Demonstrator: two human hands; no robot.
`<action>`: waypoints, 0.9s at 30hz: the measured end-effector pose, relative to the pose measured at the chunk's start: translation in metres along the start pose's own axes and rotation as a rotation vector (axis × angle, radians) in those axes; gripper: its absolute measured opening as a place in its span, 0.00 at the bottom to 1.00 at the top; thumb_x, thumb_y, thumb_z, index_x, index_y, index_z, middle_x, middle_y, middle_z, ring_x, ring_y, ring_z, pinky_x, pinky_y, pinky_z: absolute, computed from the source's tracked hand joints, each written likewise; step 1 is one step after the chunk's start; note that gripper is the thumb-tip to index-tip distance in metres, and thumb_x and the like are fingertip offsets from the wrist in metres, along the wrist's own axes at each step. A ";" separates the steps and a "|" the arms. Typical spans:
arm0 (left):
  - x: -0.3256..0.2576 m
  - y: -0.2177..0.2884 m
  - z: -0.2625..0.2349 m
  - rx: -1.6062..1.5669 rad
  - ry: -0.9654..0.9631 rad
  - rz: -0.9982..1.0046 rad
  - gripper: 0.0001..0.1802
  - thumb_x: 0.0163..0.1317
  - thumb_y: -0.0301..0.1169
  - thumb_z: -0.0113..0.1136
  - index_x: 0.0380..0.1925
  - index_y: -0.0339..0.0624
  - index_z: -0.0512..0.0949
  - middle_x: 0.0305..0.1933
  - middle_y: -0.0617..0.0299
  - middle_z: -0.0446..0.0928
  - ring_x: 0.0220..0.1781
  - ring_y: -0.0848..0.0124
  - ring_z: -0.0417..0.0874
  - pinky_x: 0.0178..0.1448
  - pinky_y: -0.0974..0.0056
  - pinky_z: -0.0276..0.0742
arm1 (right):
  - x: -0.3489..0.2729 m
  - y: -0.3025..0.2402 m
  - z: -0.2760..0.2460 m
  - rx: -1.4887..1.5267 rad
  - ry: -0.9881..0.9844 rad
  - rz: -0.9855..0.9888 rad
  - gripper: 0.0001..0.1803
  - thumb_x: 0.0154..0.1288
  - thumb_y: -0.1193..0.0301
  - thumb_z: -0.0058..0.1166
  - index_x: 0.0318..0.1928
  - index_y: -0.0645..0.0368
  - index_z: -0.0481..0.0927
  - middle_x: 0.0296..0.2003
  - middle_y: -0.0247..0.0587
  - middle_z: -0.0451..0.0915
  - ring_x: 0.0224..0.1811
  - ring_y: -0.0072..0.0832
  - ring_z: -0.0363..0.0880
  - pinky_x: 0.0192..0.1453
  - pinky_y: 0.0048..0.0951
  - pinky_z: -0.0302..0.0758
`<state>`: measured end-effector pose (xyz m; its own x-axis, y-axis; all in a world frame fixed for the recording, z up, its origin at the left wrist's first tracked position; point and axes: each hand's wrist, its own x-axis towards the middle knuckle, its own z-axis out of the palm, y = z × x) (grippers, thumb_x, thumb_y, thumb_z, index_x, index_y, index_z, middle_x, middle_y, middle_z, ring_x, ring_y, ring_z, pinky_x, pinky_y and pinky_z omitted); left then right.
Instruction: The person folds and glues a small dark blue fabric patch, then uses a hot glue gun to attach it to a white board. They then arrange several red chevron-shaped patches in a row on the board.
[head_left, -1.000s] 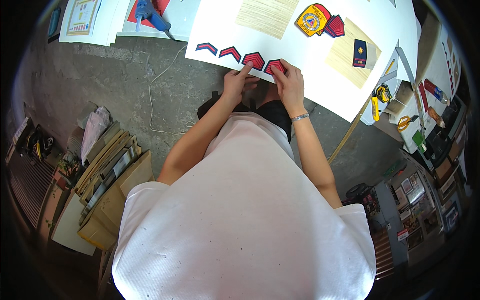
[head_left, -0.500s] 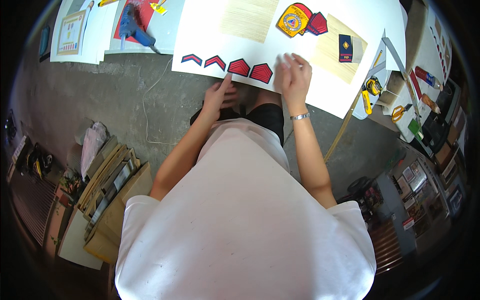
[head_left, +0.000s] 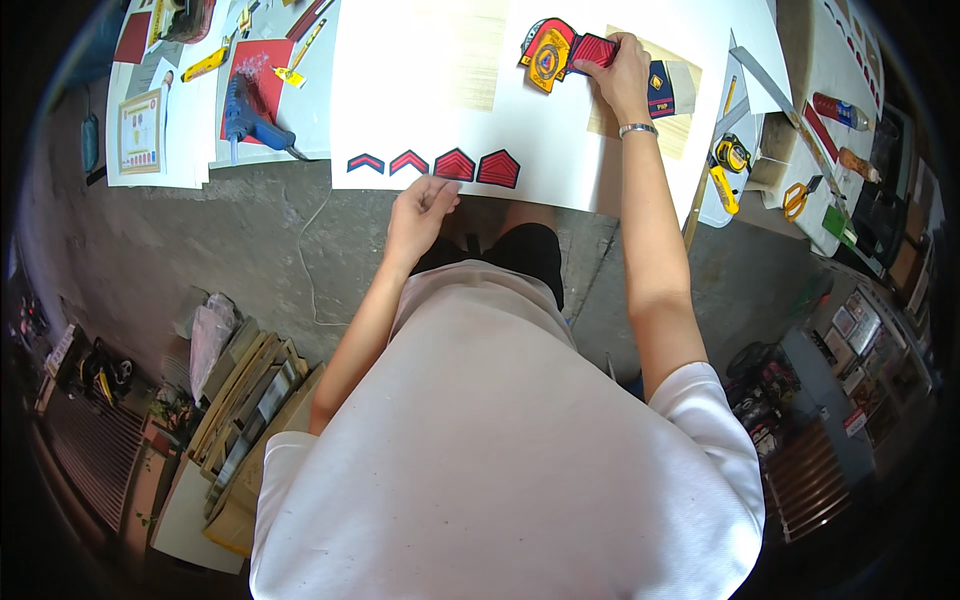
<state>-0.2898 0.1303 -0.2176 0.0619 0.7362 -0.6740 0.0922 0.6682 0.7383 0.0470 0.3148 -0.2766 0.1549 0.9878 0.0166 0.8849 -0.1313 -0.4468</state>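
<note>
At the far right of the white board (head_left: 400, 120), my right hand (head_left: 624, 80) has its thumb and fingers closed on a red striped patch (head_left: 592, 52). That patch lies against a yellow and red emblem patch (head_left: 549, 58). Just right of my wrist is a dark blue patch (head_left: 660, 88) with a gold mark. My left hand (head_left: 420, 215) rests at the board's front edge, fingers curled together, with nothing visible in them. Above it, in a row, lie a thin chevron patch (head_left: 366, 162), a second chevron patch (head_left: 409, 162), a red striped patch (head_left: 454, 165) and a red pentagonal patch (head_left: 498, 168).
Left of the board are a blue glue gun (head_left: 255, 122), a red sheet (head_left: 262, 65) and a yellow cutter (head_left: 205, 65). On the right lie a metal ruler (head_left: 765, 78), a tape measure (head_left: 732, 153) and orange-handled scissors (head_left: 797, 198). Stacked flat panels (head_left: 240, 400) stand at lower left.
My right hand has moved away from me and right, from the board's front edge onto the red striped patch beside the emblem. My left hand stays near the edge, its fingers now curled.
</note>
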 end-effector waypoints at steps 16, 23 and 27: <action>0.152 0.118 0.155 0.829 0.239 0.820 0.25 0.56 0.38 0.76 0.52 0.43 0.82 0.49 0.54 0.81 0.54 0.54 0.82 0.58 0.52 0.78 | -0.066 0.028 -0.080 1.131 0.054 0.506 0.20 0.71 0.84 0.58 0.61 0.70 0.72 0.43 0.43 0.84 0.29 0.20 0.80 0.31 0.21 0.76; 0.194 0.131 0.176 1.245 0.208 0.901 0.27 0.53 0.37 0.78 0.54 0.48 0.82 0.49 0.57 0.81 0.56 0.53 0.81 0.57 0.49 0.77 | -0.083 0.045 -0.108 1.155 -0.025 0.622 0.17 0.67 0.81 0.66 0.53 0.69 0.78 0.34 0.38 0.86 0.29 0.19 0.81 0.32 0.20 0.74; 0.170 0.132 0.169 0.667 0.162 0.587 0.19 0.65 0.33 0.72 0.53 0.39 0.81 0.37 0.57 0.88 0.37 0.61 0.90 0.43 0.57 0.84 | -0.075 0.056 -0.122 1.119 -0.115 0.553 0.14 0.68 0.78 0.67 0.52 0.67 0.83 0.32 0.34 0.85 0.29 0.16 0.79 0.32 0.20 0.74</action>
<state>-0.0992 0.3250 -0.2392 0.1446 0.9790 -0.1439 0.6502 0.0156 0.7596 0.1389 0.2230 -0.1936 0.2970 0.8325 -0.4678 -0.1528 -0.4421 -0.8838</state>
